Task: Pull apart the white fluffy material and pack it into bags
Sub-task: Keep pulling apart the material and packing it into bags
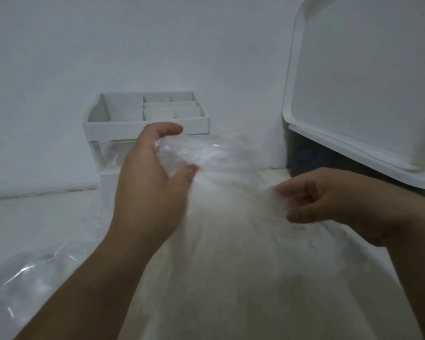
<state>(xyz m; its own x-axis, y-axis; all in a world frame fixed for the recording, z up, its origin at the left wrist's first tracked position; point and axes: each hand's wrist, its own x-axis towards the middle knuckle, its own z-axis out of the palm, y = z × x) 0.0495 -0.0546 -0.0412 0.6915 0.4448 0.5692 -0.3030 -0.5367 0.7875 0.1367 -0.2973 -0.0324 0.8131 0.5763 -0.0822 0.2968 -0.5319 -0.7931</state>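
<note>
Both hands at clear bag [214,153]
Left hand [147,192] grip pinches its top, white fluff [231,253] inside; right hand [329,197] curled at side, grip state unclear

Fluffy material [231,236]: plain white, shading to cream in its lower part. Bag [214,150] around it: clear and colourless, with white glare streaks. Plastic sheet [22,278] at lower left: clear, same glare. Organiser [145,125]: plain white; its drawer [111,155]: transparent. Tray [353,82]: plain white. Wall [59,57]: uniform pale bluish grey. Object [302,155] under the tray: dark, blurred.
</note>
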